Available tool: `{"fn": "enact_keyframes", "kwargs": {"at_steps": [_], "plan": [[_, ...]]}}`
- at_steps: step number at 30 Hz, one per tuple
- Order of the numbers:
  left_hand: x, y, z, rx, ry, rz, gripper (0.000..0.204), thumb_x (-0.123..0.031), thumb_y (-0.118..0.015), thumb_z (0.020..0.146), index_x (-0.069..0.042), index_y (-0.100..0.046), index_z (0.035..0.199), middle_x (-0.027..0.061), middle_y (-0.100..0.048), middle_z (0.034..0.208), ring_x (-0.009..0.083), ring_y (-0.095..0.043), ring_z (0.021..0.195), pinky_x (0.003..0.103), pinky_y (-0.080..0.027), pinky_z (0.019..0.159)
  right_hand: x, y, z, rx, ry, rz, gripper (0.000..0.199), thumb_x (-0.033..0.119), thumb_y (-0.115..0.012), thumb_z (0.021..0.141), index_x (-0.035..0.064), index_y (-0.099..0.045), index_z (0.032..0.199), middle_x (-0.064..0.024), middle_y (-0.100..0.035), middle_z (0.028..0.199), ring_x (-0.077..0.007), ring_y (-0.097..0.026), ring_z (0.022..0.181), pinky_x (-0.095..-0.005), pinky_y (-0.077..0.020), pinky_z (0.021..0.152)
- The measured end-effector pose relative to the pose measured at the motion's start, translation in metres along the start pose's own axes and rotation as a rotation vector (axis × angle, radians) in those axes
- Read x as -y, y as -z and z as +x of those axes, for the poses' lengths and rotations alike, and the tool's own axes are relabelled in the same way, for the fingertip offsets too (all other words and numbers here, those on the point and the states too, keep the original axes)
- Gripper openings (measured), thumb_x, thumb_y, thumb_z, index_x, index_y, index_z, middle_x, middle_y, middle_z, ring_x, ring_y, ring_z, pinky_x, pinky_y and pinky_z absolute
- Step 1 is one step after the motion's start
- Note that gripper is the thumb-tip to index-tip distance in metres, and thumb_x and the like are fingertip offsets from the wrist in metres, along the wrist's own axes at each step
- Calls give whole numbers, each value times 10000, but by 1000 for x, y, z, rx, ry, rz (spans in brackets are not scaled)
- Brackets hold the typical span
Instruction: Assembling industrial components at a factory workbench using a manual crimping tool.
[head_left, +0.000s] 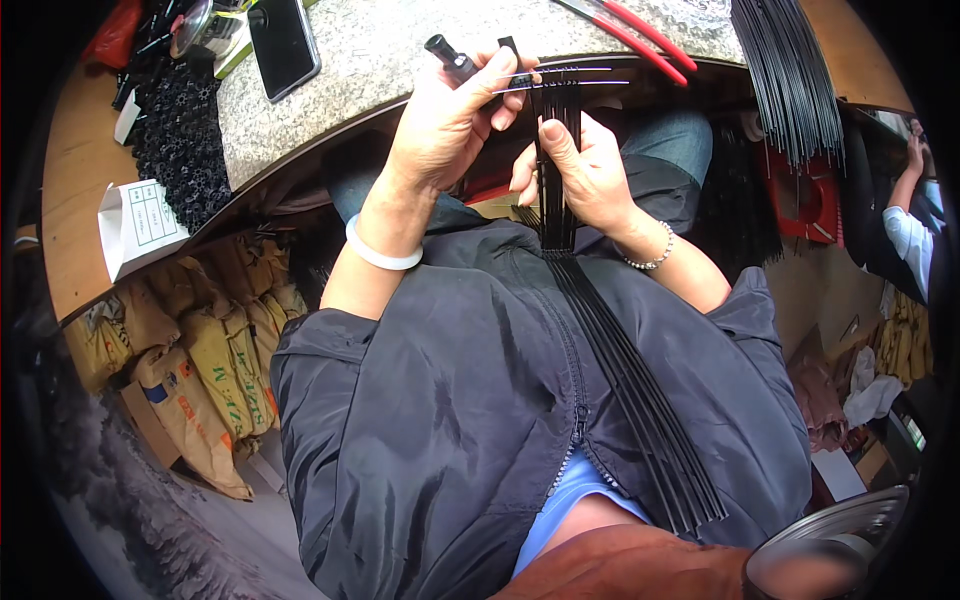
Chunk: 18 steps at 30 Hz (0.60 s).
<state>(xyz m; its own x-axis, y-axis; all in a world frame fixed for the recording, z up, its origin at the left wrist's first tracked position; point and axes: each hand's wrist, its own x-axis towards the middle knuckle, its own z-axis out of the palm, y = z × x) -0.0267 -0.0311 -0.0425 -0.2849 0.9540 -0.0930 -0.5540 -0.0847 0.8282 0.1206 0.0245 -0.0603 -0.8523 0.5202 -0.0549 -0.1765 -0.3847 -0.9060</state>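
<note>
A bundle of thin black ribs [640,390], like those of an umbrella frame, hangs from my right hand [592,178] and trails down over the dark jacket. My right fingers are closed around its upper part, thumb in front. My left hand [435,130] is closed just left of the bundle's top end, thumb and fingers pinched together. Out of that hand stick a black tubular plastic part [450,57] and a short black end piece. Two thin wires [590,75] run from the left fingertips across the top of the ribs. The fingers hide how the parts join.
On the stone-topped table lie a phone [283,45] and red-handled pliers [640,38]. Small black plastic parts [180,150] are heaped at left beside a white box [145,225]. More black rods [790,80] overhang the edge at right. Sacks [195,375] stand below left; another person [910,215] is far right.
</note>
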Motion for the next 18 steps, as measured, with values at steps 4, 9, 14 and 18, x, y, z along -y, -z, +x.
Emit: {"fn": "enact_keyframes", "kwargs": {"at_steps": [4,9,14,18], "plan": [[-1,-3,0,-13,-1,54,262,-198,-602,858,36,-603,978,15,-531,673,69,-447,577,169,-356,519,-4,5,0,9,-27,-2,361,351,-446,918,7,-450,1028,-123,-606,673,-155,-591,506,-228,-484,486],[1,-4,0,-62,-42,116,270,-204,-614,850,36,-615,975,4,-522,647,59,-438,561,166,-338,508,-5,6,1,13,-37,-10,344,341,-445,921,11,-450,1019,-123,-605,670,-153,-589,503,-230,-486,485],[3,-3,1,-72,-55,143,260,-199,-621,846,34,-626,961,-1,-529,645,51,-437,554,166,-329,502,-4,6,1,23,-55,-26,325,329,-439,928,19,-451,1021,-116,-605,669,-141,-582,499,-226,-482,484],[2,-6,1,-76,-108,167,243,-185,-622,845,34,-630,949,-2,-537,647,48,-436,550,167,-330,498,-4,7,1,24,-54,-27,321,326,-438,929,18,-450,1017,-115,-605,668,-140,-581,499,-226,-481,483]]}}
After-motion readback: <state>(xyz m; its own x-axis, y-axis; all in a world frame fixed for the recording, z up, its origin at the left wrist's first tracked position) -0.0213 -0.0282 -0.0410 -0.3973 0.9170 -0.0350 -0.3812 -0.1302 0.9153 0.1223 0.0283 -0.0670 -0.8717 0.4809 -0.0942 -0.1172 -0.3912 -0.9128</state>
